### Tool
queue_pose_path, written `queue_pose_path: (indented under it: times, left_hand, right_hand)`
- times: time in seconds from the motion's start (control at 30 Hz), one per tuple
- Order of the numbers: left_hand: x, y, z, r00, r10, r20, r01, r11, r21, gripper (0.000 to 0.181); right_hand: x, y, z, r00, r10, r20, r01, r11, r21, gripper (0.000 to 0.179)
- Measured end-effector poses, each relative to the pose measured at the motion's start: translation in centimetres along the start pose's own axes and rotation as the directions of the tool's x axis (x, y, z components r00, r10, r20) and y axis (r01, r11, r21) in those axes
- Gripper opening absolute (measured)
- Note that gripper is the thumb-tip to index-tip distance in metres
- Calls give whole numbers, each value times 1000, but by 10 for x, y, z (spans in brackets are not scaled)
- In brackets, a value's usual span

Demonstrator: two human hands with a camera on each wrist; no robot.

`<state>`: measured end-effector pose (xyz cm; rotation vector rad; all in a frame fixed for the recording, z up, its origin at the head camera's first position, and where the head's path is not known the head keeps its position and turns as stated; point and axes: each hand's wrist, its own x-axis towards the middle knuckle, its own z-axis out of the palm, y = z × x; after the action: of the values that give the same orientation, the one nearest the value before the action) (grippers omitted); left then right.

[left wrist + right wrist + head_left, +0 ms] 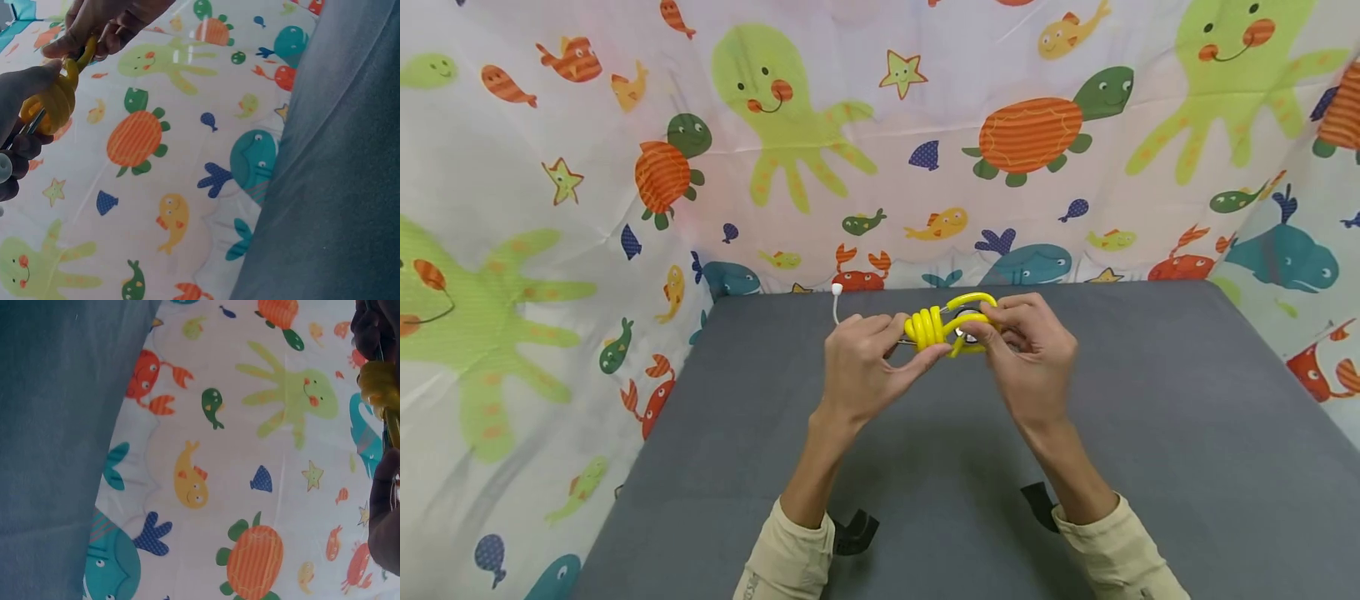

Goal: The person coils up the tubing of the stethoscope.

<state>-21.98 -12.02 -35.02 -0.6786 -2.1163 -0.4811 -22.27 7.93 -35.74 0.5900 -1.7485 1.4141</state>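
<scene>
A stethoscope [927, 328] with yellow tubing is held in the air between both hands, its tube wound in several tight turns. My left hand [861, 367] grips the metal ear-tube end, thumb along the coil; one white ear tip [837, 289] sticks up beyond the knuckles. My right hand [1036, 358] pinches the yellow loop at the other end, around the shiny chest piece, which its fingers partly cover. In the left wrist view the yellow coil [57, 106] and a metal tube show beside the left thumb. The right wrist view catches only part of the coil [378, 384].
A grey tabletop [760, 433] lies beneath the hands. Behind and at the sides hangs a white curtain [925, 200] printed with sea animals. Black strips [855, 533] show beside the light sleeves [790, 554].
</scene>
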Motion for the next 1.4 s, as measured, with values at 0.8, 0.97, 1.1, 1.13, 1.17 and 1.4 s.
queue_pose_path:
  times: [0.8, 0.97, 1.1, 1.13, 1.17, 1.4]
  left_hand:
    - [-3, 6, 3, 995, 97, -13, -96, 993, 71, 51]
    - [0, 5, 8, 995, 102, 21, -104, 991, 88, 52]
    - [1, 2, 12, 996, 66, 61, -72, 992, 101, 51]
    - [0, 2, 13, 996, 54, 68, -60, 993, 99, 51]
    - [0, 0, 14, 997, 38, 74, -45, 995, 92, 50]
    - [-1, -8, 20, 989, -42, 140, 38, 999, 36, 46]
  right_hand:
    - [14, -23, -20, 833, 470, 292, -466, 880, -86, 26]
    - [13, -23, -13, 887, 412, 207, -352, 895, -273, 40]
    - [15, -20, -15, 903, 375, 208, -279, 883, -377, 44]
    - [16, -19, -17, 904, 367, 218, -266, 885, -383, 45]
    - [18, -18, -19, 904, 362, 230, -257, 886, -387, 45]
    - [28, -12, -31, 838, 403, 368, -250, 883, -397, 41]
